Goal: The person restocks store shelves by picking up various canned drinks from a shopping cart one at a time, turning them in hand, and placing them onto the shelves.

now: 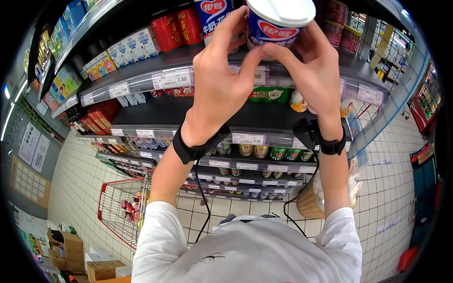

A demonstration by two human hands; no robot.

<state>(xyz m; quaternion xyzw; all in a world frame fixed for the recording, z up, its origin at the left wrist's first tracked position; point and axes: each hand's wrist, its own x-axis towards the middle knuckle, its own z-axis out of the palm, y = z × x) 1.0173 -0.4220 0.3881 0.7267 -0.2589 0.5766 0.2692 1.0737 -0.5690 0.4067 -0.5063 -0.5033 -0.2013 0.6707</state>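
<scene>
Both my hands close around a blue can at the upper shelf

I have the blue can with a white lid (278, 29) gripped between my two hands, at the front of the upper shelf (155, 62); I can't tell whether its base touches that shelf. A red heart label faces me. My left hand (221, 78) clamps the can's left side, and my right hand (314, 66) wraps its right side, with some fingers hidden behind it. My thumbs press low on the front, their tips close together.

On the upper shelf, left of centre, stands another blue can (207, 20), partly behind my left hand. Red cans (167, 33) are farther left on that shelf, then white and blue cartons (134, 47). Toward its right end are pinkish-red cans (350, 38). A price tag (181, 79) reading 3.50 sits on its front edge.

Just beneath the upper shelf I see a green pack (274, 94), and lower down, green drink cans (277, 153). A black wristband (192, 150) circles my left wrist below the shelf edge. On the floor, down and left from the upper shelf, is a shopping cart (113, 200) with red goods inside.
</scene>
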